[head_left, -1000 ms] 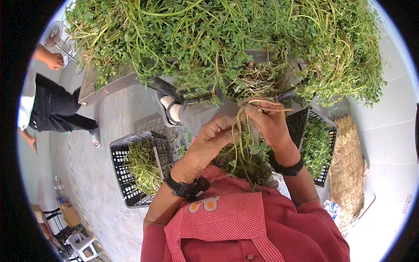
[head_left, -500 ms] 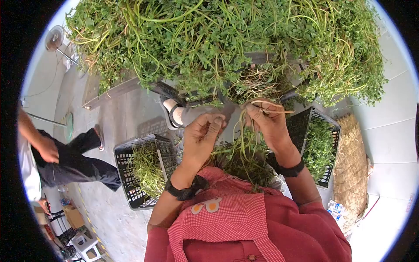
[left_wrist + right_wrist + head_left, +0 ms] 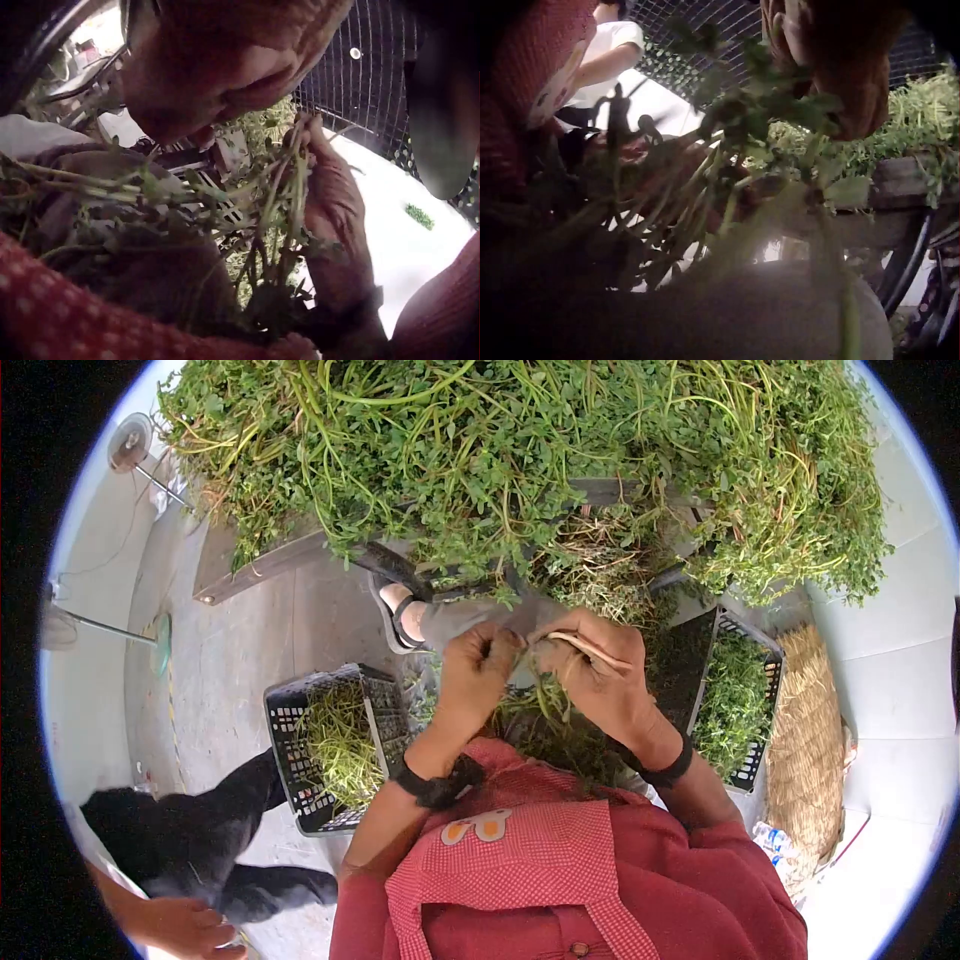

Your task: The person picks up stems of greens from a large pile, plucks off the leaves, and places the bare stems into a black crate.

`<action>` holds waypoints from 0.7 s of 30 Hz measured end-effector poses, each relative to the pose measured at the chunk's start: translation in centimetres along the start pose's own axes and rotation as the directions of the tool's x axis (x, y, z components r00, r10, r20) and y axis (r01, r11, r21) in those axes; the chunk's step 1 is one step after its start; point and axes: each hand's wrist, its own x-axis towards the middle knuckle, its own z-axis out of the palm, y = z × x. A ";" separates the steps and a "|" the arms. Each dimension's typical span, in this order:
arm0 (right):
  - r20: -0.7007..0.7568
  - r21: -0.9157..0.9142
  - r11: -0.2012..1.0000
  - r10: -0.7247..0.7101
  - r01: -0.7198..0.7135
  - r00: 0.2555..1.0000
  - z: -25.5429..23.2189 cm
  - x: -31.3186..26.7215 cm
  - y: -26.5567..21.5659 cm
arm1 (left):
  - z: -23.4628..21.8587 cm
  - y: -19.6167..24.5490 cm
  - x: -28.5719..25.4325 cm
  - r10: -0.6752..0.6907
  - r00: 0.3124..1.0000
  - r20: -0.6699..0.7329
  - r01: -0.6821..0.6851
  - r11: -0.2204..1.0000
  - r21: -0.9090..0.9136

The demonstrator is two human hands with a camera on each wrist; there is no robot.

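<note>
My right hand [image 3: 600, 675] grips a small bunch of leafy green stems [image 3: 550, 700], which hang down toward my lap. A thin pale curved strip [image 3: 590, 648] lies across its fingers. My left hand [image 3: 475, 675] has come up against it, thumb and fingers curled together at the upper end of the stems. In the left wrist view the right hand [image 3: 334, 210] pinches the stems [image 3: 289, 180] near their tips, and the left hand [image 3: 225, 67] looms above. Dark, blurred leaves [image 3: 735, 112] fill much of the right wrist view.
A large heap of greens [image 3: 520, 450] covers the table ahead. Black crates hold pale stems [image 3: 340, 745] on the left and leafy greens [image 3: 735, 700] on the right. A straw bundle [image 3: 805, 740] stands at far right. Another person's hand [image 3: 185, 930] shows at lower left.
My left hand drew away from the stems, then returned to them beside the right hand. The right hand has turned inward, keeping its bunch. The other person walked toward the lower left.
</note>
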 end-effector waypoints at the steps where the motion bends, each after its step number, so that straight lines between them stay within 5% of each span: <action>1: 0.001 0.017 1.000 0.020 -0.020 1.000 -0.2 0.3 0.2 | -0.1 -0.2 0.1 -0.068 0.995 -0.067 0.060 0.992 -0.110; 4: 0.002 0.051 0.997 0.060 -0.060 0.998 -0.7 0.8 0.5 | -0.8 0.4 -0.3 -0.189 0.981 0.050 0.195 0.919 -0.343; 5: -0.026 0.202 0.963 0.187 -0.178 0.982 -0.8 1.1 0.5 | -0.8 0.6 -0.6 -0.186 0.981 0.044 0.190 0.920 -0.344; 7: -0.052 0.384 0.883 0.314 -0.271 0.948 -0.7 1.2 0.9 | -0.1 0.9 -1.1 0.036 0.998 0.049 -0.028 0.989 -0.148; 10: -0.035 0.413 0.870 0.311 -0.270 0.950 -0.3 1.2 0.9 | 0.9 1.0 -1.4 0.082 0.995 0.053 -0.086 0.994 0.070; 14: -0.041 0.419 0.868 0.311 -0.266 0.949 -0.1 1.2 1.0 | 0.6 0.9 -1.0 0.136 0.987 0.086 -0.146 0.981 0.124; 16: -0.033 0.398 0.863 0.351 -0.310 0.936 -0.5 1.4 1.0 | 0.3 0.8 -0.7 0.370 0.925 0.081 -0.377 0.880 0.289; 21: -0.048 0.417 0.865 0.328 -0.280 0.943 -0.6 1.3 1.4 | 0.5 2.4 -1.6 0.163 0.983 0.085 -0.182 0.924 0.335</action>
